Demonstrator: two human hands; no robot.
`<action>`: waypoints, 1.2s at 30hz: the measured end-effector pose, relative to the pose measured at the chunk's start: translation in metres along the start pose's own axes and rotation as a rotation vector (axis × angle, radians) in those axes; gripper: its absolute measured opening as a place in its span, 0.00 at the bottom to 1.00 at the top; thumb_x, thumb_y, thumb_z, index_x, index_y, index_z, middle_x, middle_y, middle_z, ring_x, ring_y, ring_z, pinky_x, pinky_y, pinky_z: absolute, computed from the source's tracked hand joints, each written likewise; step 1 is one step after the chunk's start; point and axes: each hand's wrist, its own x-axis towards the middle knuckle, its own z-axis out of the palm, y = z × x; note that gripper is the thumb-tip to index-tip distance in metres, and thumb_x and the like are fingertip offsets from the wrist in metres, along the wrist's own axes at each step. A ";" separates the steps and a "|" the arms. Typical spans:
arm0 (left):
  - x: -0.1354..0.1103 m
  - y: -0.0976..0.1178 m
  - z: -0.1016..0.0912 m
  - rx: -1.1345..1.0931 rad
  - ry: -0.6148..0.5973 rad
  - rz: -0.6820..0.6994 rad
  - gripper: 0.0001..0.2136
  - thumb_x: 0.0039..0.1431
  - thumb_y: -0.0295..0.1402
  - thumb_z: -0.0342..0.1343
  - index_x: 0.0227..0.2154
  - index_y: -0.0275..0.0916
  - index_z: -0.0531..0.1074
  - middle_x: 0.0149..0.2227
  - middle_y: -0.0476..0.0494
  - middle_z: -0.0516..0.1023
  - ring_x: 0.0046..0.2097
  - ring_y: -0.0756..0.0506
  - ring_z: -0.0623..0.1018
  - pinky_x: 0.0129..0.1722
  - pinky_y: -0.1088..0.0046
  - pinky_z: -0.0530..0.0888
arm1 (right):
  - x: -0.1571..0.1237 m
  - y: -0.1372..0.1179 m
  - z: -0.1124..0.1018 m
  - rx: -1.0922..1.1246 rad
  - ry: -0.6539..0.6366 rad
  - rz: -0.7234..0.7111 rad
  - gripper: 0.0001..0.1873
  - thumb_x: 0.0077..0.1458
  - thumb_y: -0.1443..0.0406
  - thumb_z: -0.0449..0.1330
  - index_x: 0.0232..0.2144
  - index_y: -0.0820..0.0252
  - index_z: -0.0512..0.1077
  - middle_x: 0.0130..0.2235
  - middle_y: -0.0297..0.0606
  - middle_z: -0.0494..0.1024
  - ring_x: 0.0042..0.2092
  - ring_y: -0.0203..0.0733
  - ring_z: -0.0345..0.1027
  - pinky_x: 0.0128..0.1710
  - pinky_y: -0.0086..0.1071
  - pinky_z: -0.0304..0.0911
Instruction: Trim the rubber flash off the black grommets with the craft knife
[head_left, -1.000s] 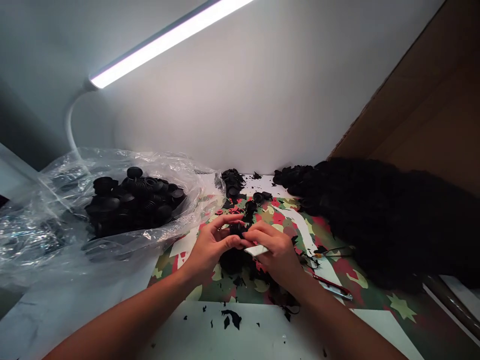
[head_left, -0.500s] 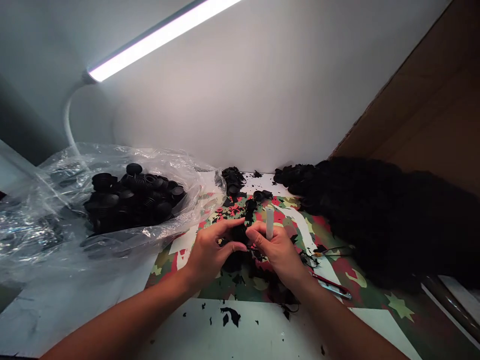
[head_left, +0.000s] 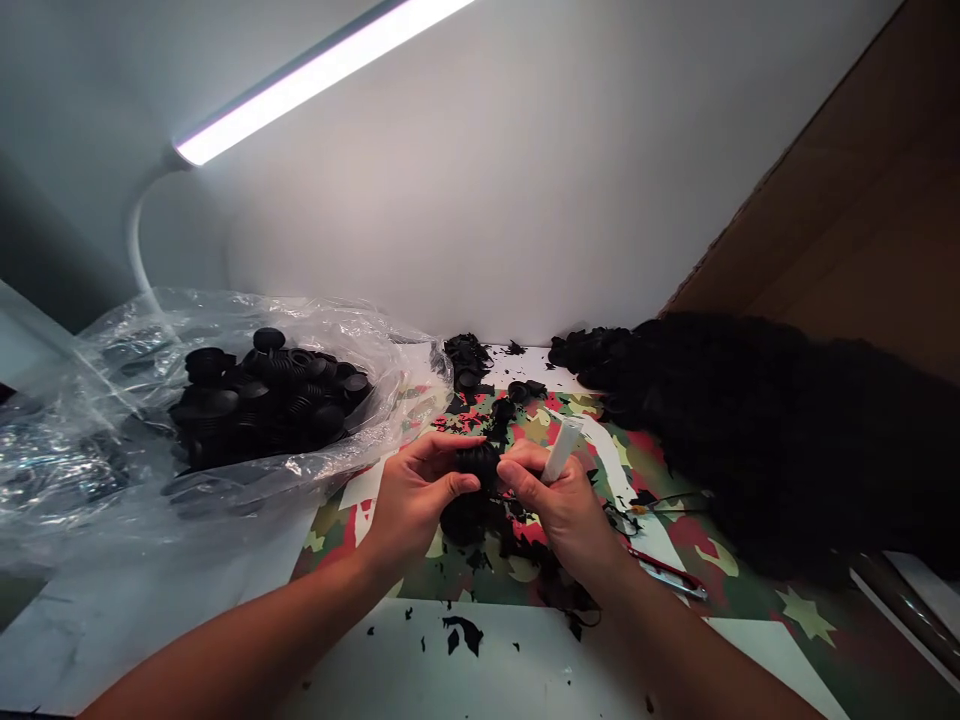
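Observation:
Between the thumb and fingers of my left hand (head_left: 411,492) is a black ribbed rubber piece (head_left: 475,460), like a small bellows. My right hand (head_left: 562,505) is closed around a tool with a flat white handle (head_left: 562,448), which sticks up out of the fist and leans right. Its working end is hidden by the fingers, close against the right side of the ribbed piece. Beneath both hands, black scraps (head_left: 466,520) lie on a camouflage-patterned sheet (head_left: 424,580).
At left, a clear plastic bag (head_left: 390,340) holds many similar black pieces (head_left: 255,400). A large black heap (head_left: 765,440) fills the right side. A red utility knife (head_left: 667,575) and tweezers-like tool (head_left: 671,500) lie right of my hand. A lit lamp (head_left: 322,85) hangs above.
My left hand has shifted slightly left, and the ribbed piece shows more clearly. The white handle has tipped from upright to leaning right as my right hand turned.

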 end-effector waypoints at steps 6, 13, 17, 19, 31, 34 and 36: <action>0.001 -0.001 -0.002 -0.021 -0.063 -0.030 0.12 0.52 0.29 0.71 0.40 0.38 0.80 0.40 0.44 0.83 0.42 0.46 0.82 0.42 0.76 0.77 | 0.000 0.003 -0.001 0.027 -0.006 0.003 0.19 0.59 0.52 0.64 0.24 0.61 0.77 0.27 0.34 0.69 0.28 0.33 0.57 0.26 0.29 0.51; 0.010 0.000 -0.010 -0.379 -0.171 -0.302 0.17 0.62 0.39 0.65 0.49 0.36 0.75 0.43 0.36 0.81 0.42 0.43 0.82 0.45 0.70 0.77 | 0.003 0.000 -0.008 0.217 0.224 0.069 0.28 0.60 0.44 0.59 0.26 0.62 0.77 0.23 0.35 0.68 0.21 0.29 0.49 0.21 0.28 0.42; 0.011 -0.005 -0.011 -0.439 -0.156 -0.345 0.14 0.63 0.39 0.64 0.44 0.33 0.76 0.44 0.33 0.81 0.42 0.44 0.82 0.45 0.71 0.77 | 0.008 0.005 -0.018 0.141 0.292 0.079 0.27 0.60 0.45 0.59 0.27 0.63 0.76 0.23 0.35 0.70 0.22 0.29 0.50 0.21 0.27 0.45; 0.010 -0.004 -0.009 -0.414 -0.168 -0.344 0.14 0.62 0.40 0.64 0.44 0.34 0.76 0.44 0.34 0.82 0.41 0.45 0.82 0.45 0.71 0.77 | 0.012 0.005 -0.028 0.024 0.218 0.073 0.24 0.62 0.46 0.59 0.32 0.62 0.77 0.24 0.35 0.72 0.22 0.30 0.51 0.21 0.27 0.46; 0.028 0.125 -0.089 1.502 0.272 0.574 0.14 0.67 0.39 0.51 0.48 0.44 0.79 0.51 0.48 0.79 0.60 0.32 0.70 0.61 0.44 0.58 | -0.028 -0.036 -0.068 -0.394 -0.554 0.126 0.14 0.63 0.56 0.60 0.40 0.56 0.81 0.32 0.37 0.78 0.30 0.38 0.68 0.28 0.28 0.60; 0.019 0.112 -0.097 1.509 0.264 0.700 0.14 0.68 0.35 0.50 0.51 0.43 0.78 0.60 0.47 0.72 0.65 0.32 0.64 0.64 0.43 0.55 | -0.054 -0.026 -0.058 -0.678 -0.517 0.120 0.22 0.51 0.68 0.69 0.49 0.49 0.78 0.40 0.36 0.75 0.32 0.38 0.69 0.28 0.27 0.58; -0.005 0.088 -0.080 1.396 0.066 0.851 0.16 0.65 0.27 0.56 0.54 0.47 0.75 0.60 0.45 0.73 0.63 0.37 0.68 0.64 0.50 0.62 | -0.065 -0.012 -0.054 -0.837 -0.453 0.128 0.33 0.47 0.71 0.70 0.55 0.43 0.74 0.44 0.36 0.72 0.29 0.35 0.66 0.28 0.27 0.57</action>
